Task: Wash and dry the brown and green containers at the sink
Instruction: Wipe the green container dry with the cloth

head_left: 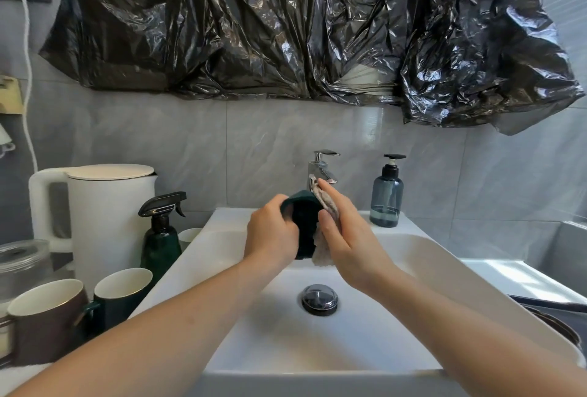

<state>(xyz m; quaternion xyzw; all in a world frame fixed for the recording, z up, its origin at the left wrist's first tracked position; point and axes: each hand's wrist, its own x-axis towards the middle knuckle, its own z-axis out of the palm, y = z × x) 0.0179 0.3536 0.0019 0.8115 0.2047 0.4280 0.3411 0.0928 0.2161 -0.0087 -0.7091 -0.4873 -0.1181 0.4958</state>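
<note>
two hands work over the white sink. the left hand has its fingers curled round a dark green cup, held tilted above the basin just in front of the chrome faucet. the right hand presses a beige cloth against the cup's side, fingers fairly straight and thumb folded over the cloth. no water can be seen running.

on the counter to the left stand a brown mug and a green mug, side by side, below a white kettle and a dark green spray bottle.

risk, as i judge it: a wet glazed cup held by one hand could slip and strike the hard basin, or knock the faucet just behind it. the blue soap dispenser stands well clear to the right.

no brand, label or writing can be read anywhere.
</note>
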